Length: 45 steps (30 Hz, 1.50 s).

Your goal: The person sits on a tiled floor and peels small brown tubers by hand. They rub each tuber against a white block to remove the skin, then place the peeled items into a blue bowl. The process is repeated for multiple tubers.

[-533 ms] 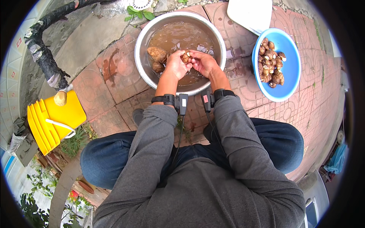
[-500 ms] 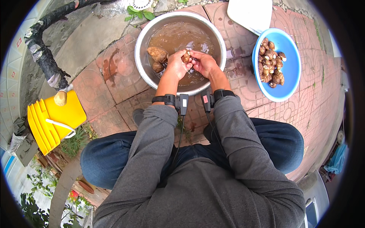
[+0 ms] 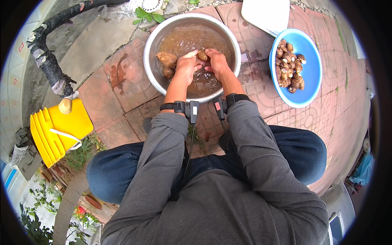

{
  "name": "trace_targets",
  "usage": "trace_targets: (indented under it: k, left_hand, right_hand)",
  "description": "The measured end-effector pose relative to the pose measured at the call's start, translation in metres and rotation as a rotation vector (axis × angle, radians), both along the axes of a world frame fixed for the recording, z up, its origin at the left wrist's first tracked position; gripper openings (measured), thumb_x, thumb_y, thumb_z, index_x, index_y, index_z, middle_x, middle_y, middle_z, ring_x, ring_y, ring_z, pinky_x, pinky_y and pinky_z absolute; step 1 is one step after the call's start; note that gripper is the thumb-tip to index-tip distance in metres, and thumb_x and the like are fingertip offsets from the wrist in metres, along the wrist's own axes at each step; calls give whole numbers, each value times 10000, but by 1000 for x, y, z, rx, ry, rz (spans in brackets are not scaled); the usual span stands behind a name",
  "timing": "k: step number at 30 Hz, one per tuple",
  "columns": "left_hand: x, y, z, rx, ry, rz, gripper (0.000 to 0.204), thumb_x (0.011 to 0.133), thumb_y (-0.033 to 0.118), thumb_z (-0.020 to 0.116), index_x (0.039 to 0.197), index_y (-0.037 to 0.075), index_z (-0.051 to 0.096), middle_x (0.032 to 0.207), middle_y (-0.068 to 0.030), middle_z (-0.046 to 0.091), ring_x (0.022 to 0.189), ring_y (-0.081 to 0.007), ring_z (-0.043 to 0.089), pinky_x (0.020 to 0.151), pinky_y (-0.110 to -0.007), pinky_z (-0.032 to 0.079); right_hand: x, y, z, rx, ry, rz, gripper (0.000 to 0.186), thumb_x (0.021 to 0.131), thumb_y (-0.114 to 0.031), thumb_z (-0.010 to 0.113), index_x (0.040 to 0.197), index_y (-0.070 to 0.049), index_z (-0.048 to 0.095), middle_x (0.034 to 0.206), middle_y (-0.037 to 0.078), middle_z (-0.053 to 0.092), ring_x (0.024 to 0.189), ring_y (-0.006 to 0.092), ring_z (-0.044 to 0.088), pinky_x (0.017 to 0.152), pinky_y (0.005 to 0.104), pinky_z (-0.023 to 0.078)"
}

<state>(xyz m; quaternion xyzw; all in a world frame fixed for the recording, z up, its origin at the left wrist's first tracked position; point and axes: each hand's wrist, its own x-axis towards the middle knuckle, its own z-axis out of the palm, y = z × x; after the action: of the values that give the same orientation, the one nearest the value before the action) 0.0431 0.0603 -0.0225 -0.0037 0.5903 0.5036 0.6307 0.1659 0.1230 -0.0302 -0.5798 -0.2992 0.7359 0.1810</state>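
The small brown tuber was at the middle of the metal basin, at the surface of the muddy water, between the left hand and the right hand. The grip was a pinch from both sides, fingertips against the tuber's flanks; whether the thumbs pressed beneath could not be told. Sharing so small, rounded and probably slippery a thing between two hands seemed a way to steady it and leave its skin within reach. The grey sleeves were pushed up, likely to stay dry. A large tuber rested by the basin's left wall, out of the fingers' way. To the right, on the red paving, the blue bowl held a heap of tubers in its left half, near enough for the right arm's easy reach.
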Motion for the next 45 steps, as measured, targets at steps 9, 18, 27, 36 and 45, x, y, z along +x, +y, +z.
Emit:
trace_targets:
  k: [9, 18, 27, 36, 45]
  left_hand:
    - [8, -5, -20, -96, 388, -62, 261, 954, -8, 498, 1178, -4, 631, 934, -109, 692, 752, -165, 665, 589, -294, 521]
    - [-11, 10, 3, -93, 460, -238, 387, 881, 1, 525, 1253, 10, 631, 1189, -156, 668, 1038, -246, 661, 696, -362, 579]
    - [-32, 8, 15, -84, 703, -276, 342, 934, 25, 471, 1209, 38, 674, 1092, -129, 709, 865, -212, 702, 676, -347, 570]
    - [-59, -9, 29, -210, 1387, -251, 215, 830, 92, 622, 1006, 70, 743, 1063, -195, 701, 1023, -396, 634, 910, -463, 513]
    - [-69, -14, 66, -542, 1054, -437, 284, 854, 135, 556, 1022, -5, 738, 976, -218, 731, 837, -315, 724, 725, -452, 571]
  right_hand:
    - [-1, -11, -10, 281, -371, 247, 516, 841, -396, 764, 1134, 18, 670, 794, 196, 703, 736, 284, 706, 740, 391, 554]
    - [-5, 14, 47, 498, -454, 512, 488, 650, -242, 894, 1104, -129, 758, 1056, 153, 744, 1014, 311, 705, 886, 393, 536]
    - [10, 41, 71, 503, -297, 288, 442, 769, -263, 878, 1070, 8, 702, 875, 57, 718, 808, 156, 702, 663, 279, 531]
    - [162, 104, 73, 113, 531, -1118, 593, 1002, -503, 503, 1088, 80, 566, 882, 162, 670, 701, 218, 637, 539, 277, 493]
    - [8, 39, 60, 94, 97, 434, 300, 828, -148, 815, 1083, -52, 690, 896, 51, 717, 757, 143, 691, 658, 268, 566]
